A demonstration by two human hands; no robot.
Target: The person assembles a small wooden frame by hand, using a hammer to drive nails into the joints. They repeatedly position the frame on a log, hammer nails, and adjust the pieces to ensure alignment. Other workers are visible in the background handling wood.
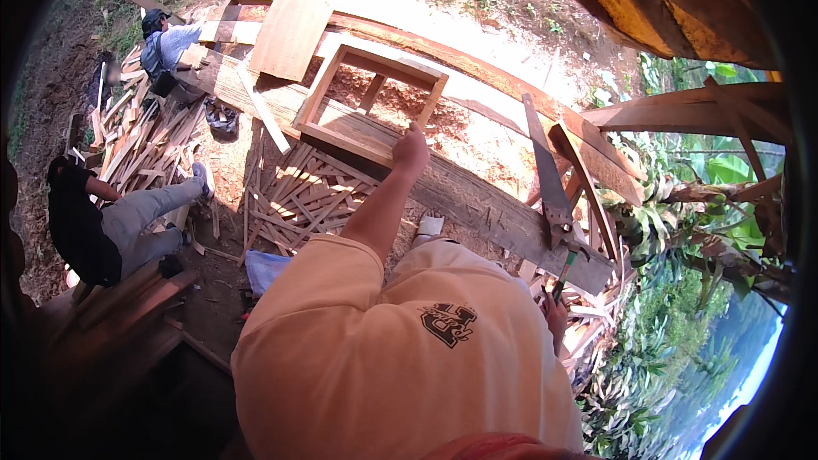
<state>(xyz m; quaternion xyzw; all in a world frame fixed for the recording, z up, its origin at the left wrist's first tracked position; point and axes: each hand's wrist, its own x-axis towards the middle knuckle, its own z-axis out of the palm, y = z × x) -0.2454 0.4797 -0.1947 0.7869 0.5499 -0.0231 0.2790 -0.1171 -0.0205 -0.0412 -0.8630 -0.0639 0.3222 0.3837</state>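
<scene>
Frame point(345, 143) is sitting upper centre, four sides looking joined; left hand point(411, 151) is gripping its lower-right corner, right hand point(555, 322) is wrapping a hammer point(567, 266), fingers curled. Can't tell what's left.

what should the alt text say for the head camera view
A person's left hand holds a rectangular wooden frame over a plank bench, while the right hand grips a hammer. A handsaw lies to the right; piled wood strips and two other people are at left.
</scene>
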